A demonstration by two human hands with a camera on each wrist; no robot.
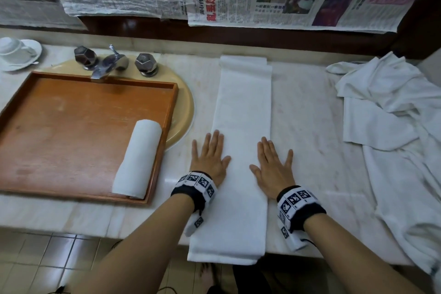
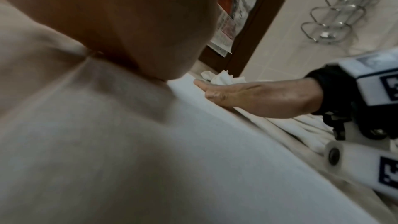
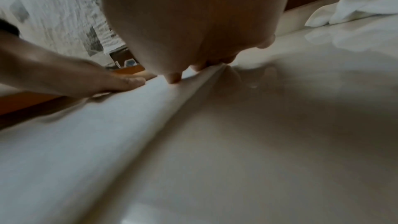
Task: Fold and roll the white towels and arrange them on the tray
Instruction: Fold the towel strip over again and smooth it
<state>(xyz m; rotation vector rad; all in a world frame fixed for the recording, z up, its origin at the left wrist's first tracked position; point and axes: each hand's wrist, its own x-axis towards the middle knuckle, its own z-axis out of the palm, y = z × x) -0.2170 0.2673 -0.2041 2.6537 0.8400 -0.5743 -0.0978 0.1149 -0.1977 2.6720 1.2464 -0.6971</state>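
White terry cloth ran up the middle of the frame: a folded towel [image 1: 241, 141], laid as a long narrow strip on the pale marble table [image 1: 307, 112], its near end hanging over the table's front edge. The left hand [image 1: 210, 159] lay flat with fingers spread on the strip's left edge, and the right hand [image 1: 272, 167] lay flat and spread on its right edge, part on the table. At left, a wooden tray [image 1: 71, 131] sat over the sink, carrying one rolled towel [image 1: 137, 162] along its right side. A heap of unfolded towels [image 1: 391, 131] filled the right of the frame. A faucet [image 1: 107, 64] stood behind the tray.
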